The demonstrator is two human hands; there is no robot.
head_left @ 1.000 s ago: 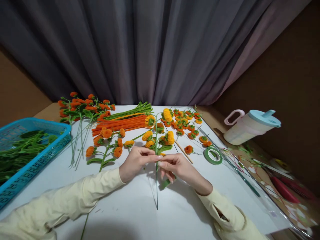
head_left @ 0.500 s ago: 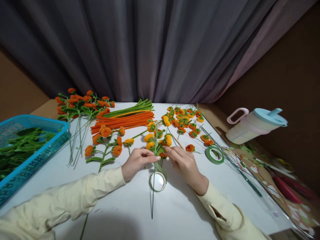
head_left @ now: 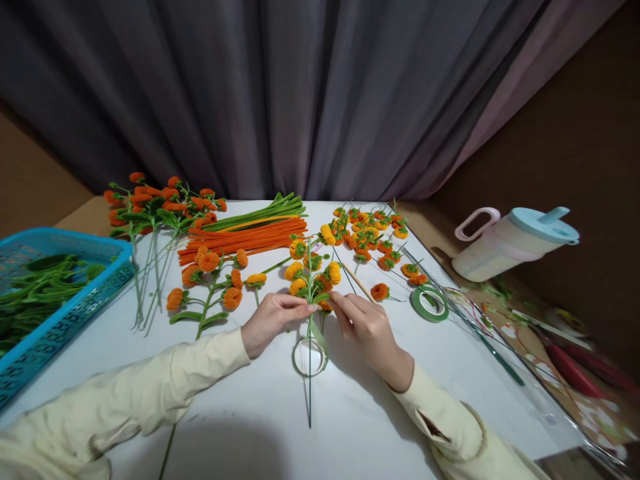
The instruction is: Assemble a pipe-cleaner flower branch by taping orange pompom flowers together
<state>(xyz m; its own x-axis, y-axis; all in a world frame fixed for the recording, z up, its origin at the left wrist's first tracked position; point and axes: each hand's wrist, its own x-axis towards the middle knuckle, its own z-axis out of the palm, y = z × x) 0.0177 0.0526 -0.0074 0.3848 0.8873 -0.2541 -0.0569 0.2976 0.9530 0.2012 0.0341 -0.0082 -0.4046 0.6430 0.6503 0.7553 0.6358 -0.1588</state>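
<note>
My left hand (head_left: 274,321) pinches the green stem (head_left: 310,393) of a spray of yellow-orange pumpkin-like flowers (head_left: 294,271), just below the blooms. On the right side of the same spray, my right hand (head_left: 367,330) has its thumb and fingertips closed on a small green leaf (head_left: 321,298). The stem points down toward me. A roll of green tape (head_left: 295,360) hangs or stands below my fingertips, with a strip leading up to the stem. Left of my left hand lies an orange flower spray (head_left: 210,300) with green leaves.
Orange and green fuzzy sticks (head_left: 240,240) lie behind the hands. A blue basket (head_left: 107,273) of leaves stands left. Loose flower heads (head_left: 370,233), another tape roll (head_left: 430,304), a tumbler (head_left: 500,250) and red-handled tools (head_left: 570,370) are at the right.
The tape roll has swung slightly left and up, and the stem's lower end has shifted a little right. Both hands keep their pinching hold; the whole view has moved slightly.
</note>
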